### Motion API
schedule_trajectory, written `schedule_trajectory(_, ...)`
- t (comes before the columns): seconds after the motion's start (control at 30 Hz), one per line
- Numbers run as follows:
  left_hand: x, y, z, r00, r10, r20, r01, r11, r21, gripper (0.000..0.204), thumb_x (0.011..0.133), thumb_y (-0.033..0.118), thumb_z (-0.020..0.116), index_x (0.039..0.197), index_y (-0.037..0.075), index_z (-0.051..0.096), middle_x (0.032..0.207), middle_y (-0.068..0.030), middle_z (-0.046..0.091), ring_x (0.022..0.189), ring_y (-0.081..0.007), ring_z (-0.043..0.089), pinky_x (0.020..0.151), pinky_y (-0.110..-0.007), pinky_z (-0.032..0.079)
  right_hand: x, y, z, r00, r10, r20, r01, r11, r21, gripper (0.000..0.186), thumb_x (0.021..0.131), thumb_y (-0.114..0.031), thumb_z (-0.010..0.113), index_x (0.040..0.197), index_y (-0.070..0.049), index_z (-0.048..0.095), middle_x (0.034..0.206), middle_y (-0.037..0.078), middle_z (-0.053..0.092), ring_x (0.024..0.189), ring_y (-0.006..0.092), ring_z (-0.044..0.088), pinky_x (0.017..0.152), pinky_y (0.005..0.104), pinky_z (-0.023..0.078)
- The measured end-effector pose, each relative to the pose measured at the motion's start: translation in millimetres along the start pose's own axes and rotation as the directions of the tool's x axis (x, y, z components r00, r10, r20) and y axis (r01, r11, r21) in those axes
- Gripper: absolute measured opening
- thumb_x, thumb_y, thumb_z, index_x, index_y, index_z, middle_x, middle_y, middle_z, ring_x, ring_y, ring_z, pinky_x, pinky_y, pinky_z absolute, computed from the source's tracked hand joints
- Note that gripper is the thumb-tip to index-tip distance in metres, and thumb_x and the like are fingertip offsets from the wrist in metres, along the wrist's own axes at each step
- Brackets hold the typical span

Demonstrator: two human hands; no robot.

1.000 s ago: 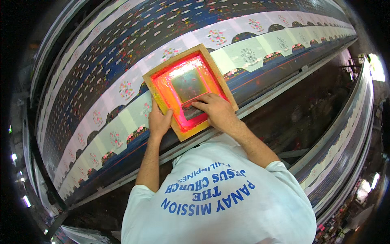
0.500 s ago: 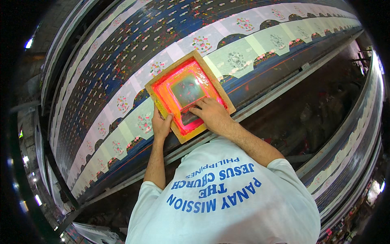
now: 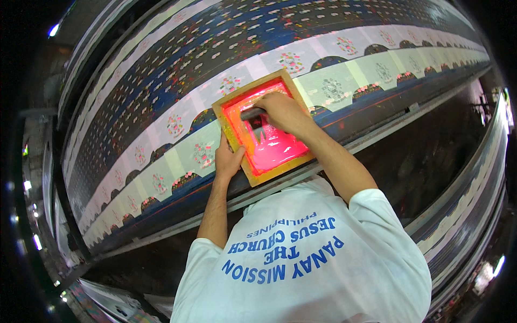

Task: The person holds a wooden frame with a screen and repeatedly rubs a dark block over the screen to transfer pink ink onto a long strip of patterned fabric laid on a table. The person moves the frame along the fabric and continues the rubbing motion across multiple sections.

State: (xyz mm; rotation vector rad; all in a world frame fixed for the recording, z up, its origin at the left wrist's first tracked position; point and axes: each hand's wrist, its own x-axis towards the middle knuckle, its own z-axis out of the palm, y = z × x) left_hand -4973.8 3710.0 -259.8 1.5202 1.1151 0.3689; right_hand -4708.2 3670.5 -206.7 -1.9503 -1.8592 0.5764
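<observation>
A wooden-framed printing screen [image 3: 281, 171] lies tilted across pale fabric pieces near the table's front edge. My left hand [image 3: 230, 160] grips its left side, thumb on top of the wood. Inside the frame, my right hand [image 3: 284, 112] is wrapped round a dark squeegee [image 3: 252, 113] at the far part of the mesh. Bright pink ink [image 3: 276, 149] coats the near part of the screen, with streaks behind the squeegee. The right hand covers part of the squeegee and the mesh.
Pale fabric pieces [image 3: 186, 152] with printed motifs run in curved rows along the long dark table [image 3: 231, 64]. A metal rail [image 3: 377, 127] follows the table's near edge. More tables with fabric rows [image 3: 463, 199] stand at the right, beyond a dark gap.
My right hand has moved from the near part of the screen to its far part with the squeegee. Pink ink now spreads over the near part. My left hand keeps its grip.
</observation>
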Motion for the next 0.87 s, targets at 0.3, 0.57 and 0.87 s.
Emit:
schedule_trajectory(0.3,1,-8,-1,0.997,0.071,-0.027,-0.065,0.980,0.190,0.108,0.088,0.030,0.077,0.178,0.007,0.021,0.122,-0.0228,0.082,0.108,-0.0454,0.080,0.099,-0.051,0.064,-103,-37,-8,0.985,0.039,0.166,-0.043,0.999,0.023,0.050,0.088,0.001,0.073,0.136,-0.011,0.077,0.127,0.017,0.077,0.121,0.0399,0.072,0.103,0.0501,0.060)
schedule_trajectory(0.57,1,-3,-5,0.997,0.076,-0.018,-0.070,0.974,0.217,0.107,0.088,0.026,0.078,0.178,0.007,0.023,0.127,-0.0233,0.081,0.114,-0.0450,0.079,0.102,-0.051,0.063,24,11,-8,0.984,0.120,0.130,-0.128,0.991,0.050,0.039,0.091,-0.003,0.071,0.127,-0.011,0.082,0.119,0.020,0.080,0.112,0.0409,0.076,0.098,0.0530,0.060)
schedule_trajectory(0.87,5,-13,-4,0.999,0.051,-0.010,-0.047,0.976,0.213,0.113,0.087,0.030,0.080,0.179,0.007,0.017,0.125,-0.0253,0.081,0.111,-0.0437,0.080,0.103,-0.052,0.064,-81,-29,7,0.992,0.083,0.090,-0.071,0.989,-0.127,0.063,0.086,0.003,0.073,0.146,-0.015,0.076,0.139,0.014,0.077,0.137,0.0289,0.069,0.136,0.0475,0.035)
